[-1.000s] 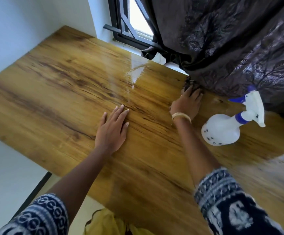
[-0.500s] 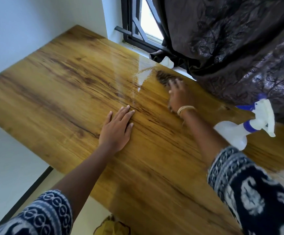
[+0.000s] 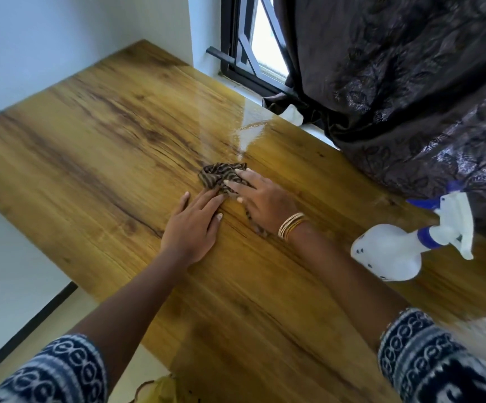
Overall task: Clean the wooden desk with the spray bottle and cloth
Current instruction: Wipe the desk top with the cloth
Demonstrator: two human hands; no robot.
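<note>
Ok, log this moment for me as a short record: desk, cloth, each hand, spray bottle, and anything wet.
desk: wooden desk, set against the wall and window
cloth: striped cloth, bunched on the desk near its middle
right hand: right hand on the cloth, fingers spread over it, pressing it down
left hand: left hand flat on the desk, fingertips at the cloth's edge
spray bottle: spray bottle on the desk, right of the right hand, untouched
wet patch: wet sheen beyond the cloth, toward the window

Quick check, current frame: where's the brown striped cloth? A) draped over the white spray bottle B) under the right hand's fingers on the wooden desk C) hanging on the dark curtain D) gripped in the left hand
B: the brown striped cloth lies bunched on the wooden desk, with the right hand pressing it with straight fingers; the left hand lies flat beside it, and the white spray bottle stands apart.
</note>
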